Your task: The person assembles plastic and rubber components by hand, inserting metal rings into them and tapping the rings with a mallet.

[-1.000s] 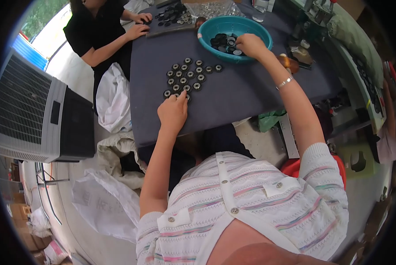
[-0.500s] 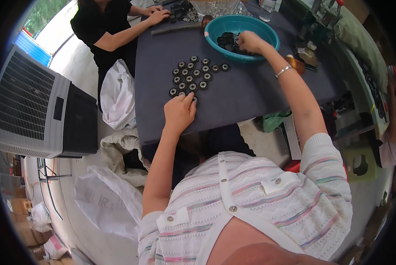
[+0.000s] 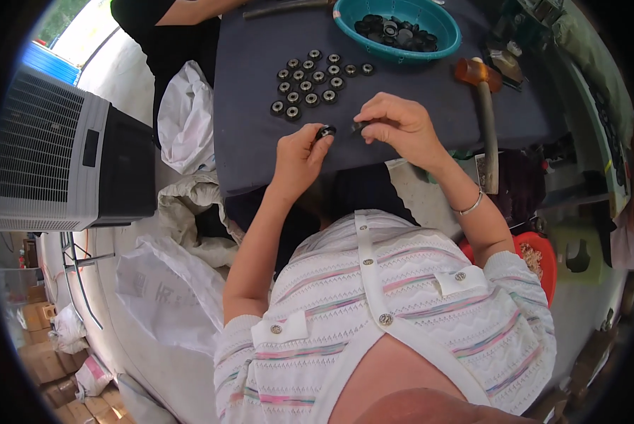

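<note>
Between the thumb and fingers of my left hand is a black wheel with a metal bearing, raised at the table's near side. Close to its right, my right hand pinches a small dark round part, tilted so that little of its face shows. The two pieces are apart. Beyond my left hand, several like black wheels lie flat in a loose group on the dark table cover. A teal basin at the far side holds many black round parts.
A mallet with an amber head lies at the table's right, its handle pointing toward me. Another tool handle lies at the far edge, near a co-worker's arm. White sacks and a large grey air cooler stand at left.
My right hand has come out of the basin toward me with a dark round part. My left hand has lifted a wheel from the group's near edge. The view has shifted nearer to me.
</note>
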Demonstrator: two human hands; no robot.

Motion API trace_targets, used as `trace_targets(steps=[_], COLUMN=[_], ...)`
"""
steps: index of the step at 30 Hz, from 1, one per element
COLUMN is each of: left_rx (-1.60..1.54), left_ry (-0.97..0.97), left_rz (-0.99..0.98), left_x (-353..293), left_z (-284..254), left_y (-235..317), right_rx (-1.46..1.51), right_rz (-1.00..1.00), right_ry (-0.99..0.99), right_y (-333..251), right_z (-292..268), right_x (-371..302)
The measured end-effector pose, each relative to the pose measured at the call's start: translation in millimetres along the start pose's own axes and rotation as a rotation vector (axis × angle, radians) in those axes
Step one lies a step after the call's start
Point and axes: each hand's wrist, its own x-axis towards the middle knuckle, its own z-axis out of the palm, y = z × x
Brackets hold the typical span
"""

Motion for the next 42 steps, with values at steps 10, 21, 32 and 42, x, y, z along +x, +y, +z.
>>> trace_targets(steps=[10, 21, 32, 42], left_rx=[-0.632, -0.315, -0.226, -0.148], left_ry=[-0.021, 0.054, 0.082, 0.124], left_rz=[-0.212, 0.121, 0.134, 0.290], left_x=[-23.0, -23.2, -28.7, -31.0], left_z=[-18.1, -22.2, -25.4, -26.3], left_y=[67.4, 84.4, 88.9, 93.4], right_rx=[0.119, 0.129, -0.025, 0.067], right_rz=[0.124, 0.041, -0.127, -0.120], right_ry=[0.022, 0.024, -0.035, -0.041], right_y=[-18.7, -36.4, -43.1, -46.3], right_z=[24.3, 26.5, 22.8, 25.7], right_x=[-16.1, -20.1, -19.9, -23.6])
